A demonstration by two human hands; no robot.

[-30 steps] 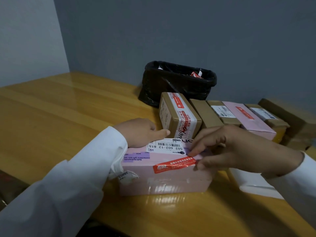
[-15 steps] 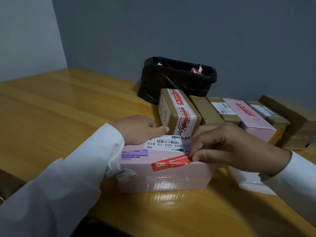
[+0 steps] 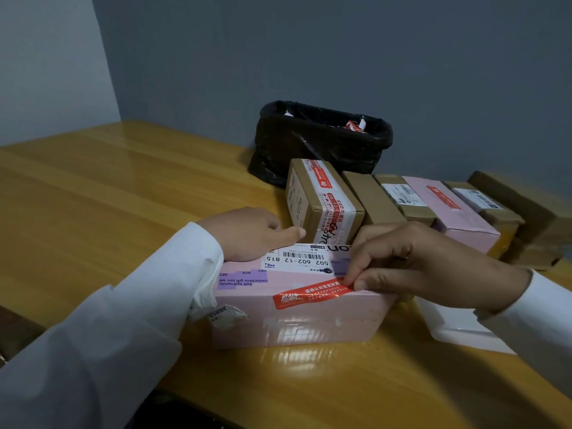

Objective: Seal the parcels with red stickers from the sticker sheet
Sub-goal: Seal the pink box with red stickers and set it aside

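Observation:
A pink parcel [image 3: 297,317] with a white barcode label lies on the wooden table [image 3: 108,187] in front of me. A red sticker [image 3: 311,294] lies slanted along its near top edge. My right hand [image 3: 411,267] pinches the sticker's right end between thumb and forefinger at the parcel's edge. My left hand [image 3: 250,233] rests on the parcel's far left corner, forefinger stretched along the far edge. The white sticker sheet [image 3: 458,326] lies on the table, partly hidden under my right wrist.
A row of parcels stands behind: a brown box [image 3: 322,199] with red tape, plain brown boxes [image 3: 374,199], another pink parcel [image 3: 448,212] bearing a red sticker. A black-bagged bin [image 3: 322,140] sits at the wall. The table's near edge runs below the parcel.
My right hand's fingers have curled and closed onto the sticker's right end at the parcel's edge. My left hand and the parcel have stayed put.

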